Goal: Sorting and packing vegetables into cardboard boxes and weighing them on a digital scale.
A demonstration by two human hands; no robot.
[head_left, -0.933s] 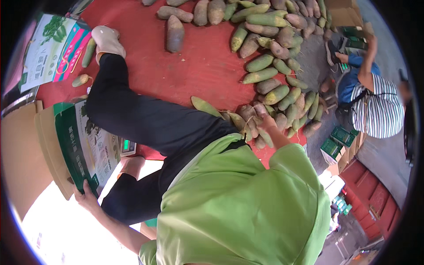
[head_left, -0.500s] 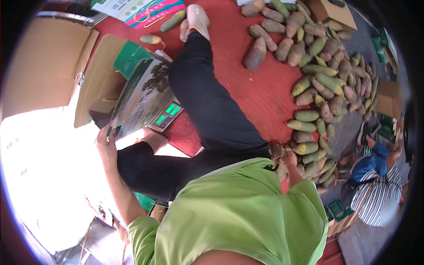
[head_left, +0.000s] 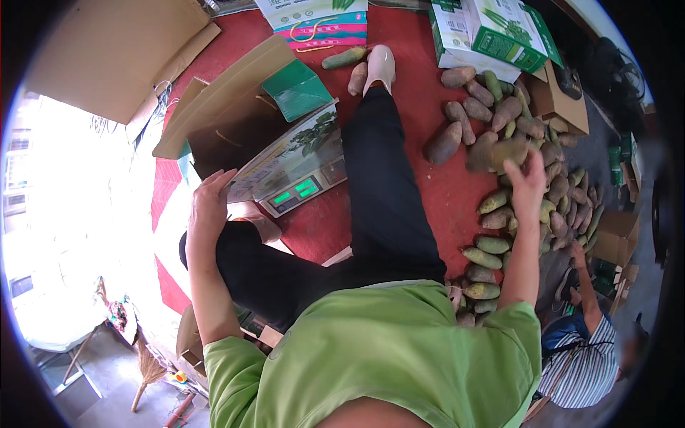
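My left hand (head_left: 210,202) grips the near edge of an open carton (head_left: 292,153), printed with green leaves. The carton sits on a digital scale (head_left: 303,191) with a lit green display, beside my left foot. On my right, my right hand (head_left: 526,182) is closed round an elongated brownish-green radish (head_left: 498,155), blurred by motion, above the pile. Green and brownish radishes (head_left: 492,245) spread over the red mat and the floor there. The carton's inside is in shadow, and its contents cannot be made out.
Large brown cardboard (head_left: 118,57) stands at far left. White and green boxes (head_left: 492,36) lie at the far right. One green radish (head_left: 344,58) rests by my right shoe (head_left: 380,65). A co-worker in a striped shirt (head_left: 581,364) bends at right. A broom (head_left: 148,367) leans at lower left.
My right hand has moved up and away from the near end of the pile and now holds a radish. My left hand stays at the carton's edge. The whole view has shifted.
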